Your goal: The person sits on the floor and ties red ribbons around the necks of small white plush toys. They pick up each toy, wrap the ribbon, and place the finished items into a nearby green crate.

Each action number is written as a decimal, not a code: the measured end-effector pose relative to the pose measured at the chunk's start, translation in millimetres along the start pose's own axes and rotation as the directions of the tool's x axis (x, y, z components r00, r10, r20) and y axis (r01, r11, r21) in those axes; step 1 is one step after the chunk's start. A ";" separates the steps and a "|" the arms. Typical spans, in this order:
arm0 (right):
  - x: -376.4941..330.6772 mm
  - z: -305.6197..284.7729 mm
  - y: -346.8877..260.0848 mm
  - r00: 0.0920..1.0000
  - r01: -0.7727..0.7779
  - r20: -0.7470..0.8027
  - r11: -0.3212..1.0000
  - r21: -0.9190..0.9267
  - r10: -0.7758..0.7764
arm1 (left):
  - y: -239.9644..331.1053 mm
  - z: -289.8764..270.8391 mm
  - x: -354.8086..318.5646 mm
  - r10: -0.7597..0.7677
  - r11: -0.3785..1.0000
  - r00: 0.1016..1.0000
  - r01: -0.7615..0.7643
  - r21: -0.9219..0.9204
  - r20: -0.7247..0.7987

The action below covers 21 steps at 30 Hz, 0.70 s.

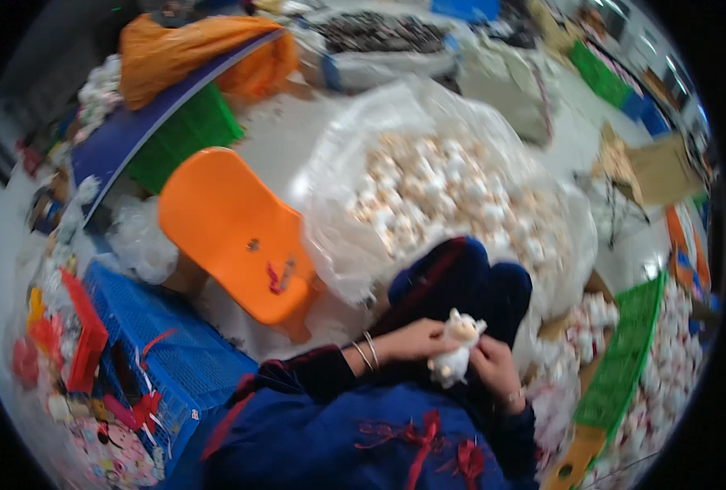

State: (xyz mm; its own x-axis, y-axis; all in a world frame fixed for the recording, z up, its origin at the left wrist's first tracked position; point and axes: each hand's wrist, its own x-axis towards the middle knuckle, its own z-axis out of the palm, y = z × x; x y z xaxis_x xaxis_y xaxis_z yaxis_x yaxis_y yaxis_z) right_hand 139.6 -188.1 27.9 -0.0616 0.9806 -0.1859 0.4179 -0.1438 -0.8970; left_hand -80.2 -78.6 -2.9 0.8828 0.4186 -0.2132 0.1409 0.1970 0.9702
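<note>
Over my lap I hold a small white plush toy (454, 359) with tiny ears and a pale tan snout, roughly upright. My left hand (416, 339) grips its left side, with the fingertips partly hidden behind it. My right hand (498, 369) is closed at its right side near the head; what exactly those fingers pinch is too blurred to make out. Dark red ribbons (428, 441) lie on the blue clothing at my front. Beyond my knees, a large clear plastic bag (338, 171) stands open, full of similar white and tan plush pieces (436, 184).
An orange plastic chair (232, 233) stands ahead to the left. Blue crates (175, 351) and a red tray (85, 335) are at my left. At my right, a green crate (628, 351) stands beside piled white toys (669, 367). A cardboard box (665, 167) sits farther off.
</note>
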 end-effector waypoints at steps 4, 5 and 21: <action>2.2 7.6 -3.3 0.998 0.026 -0.056 0.997 0.078 -0.021 | 6.6 -5.7 -7.5 -0.062 0.998 0.997 0.062 0.009 0.044; -0.4 7.3 -6.0 0.998 -0.019 -0.061 0.994 0.104 0.025 | 9.3 -9.2 -5.6 -0.070 0.997 0.993 0.068 0.023 0.094; -0.7 10.1 -10.7 0.976 -0.215 0.013 0.965 0.148 0.215 | 27.9 -24.8 -10.2 -0.209 0.974 0.965 0.219 -0.048 0.156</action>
State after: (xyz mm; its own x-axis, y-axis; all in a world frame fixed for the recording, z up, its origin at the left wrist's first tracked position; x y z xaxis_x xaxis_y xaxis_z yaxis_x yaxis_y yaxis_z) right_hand 126.0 -188.6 33.6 0.0180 0.9248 -0.3800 0.2824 -0.3693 -0.8854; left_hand -96.4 -55.4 23.4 0.8925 0.2247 -0.3910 0.3091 0.3267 0.8932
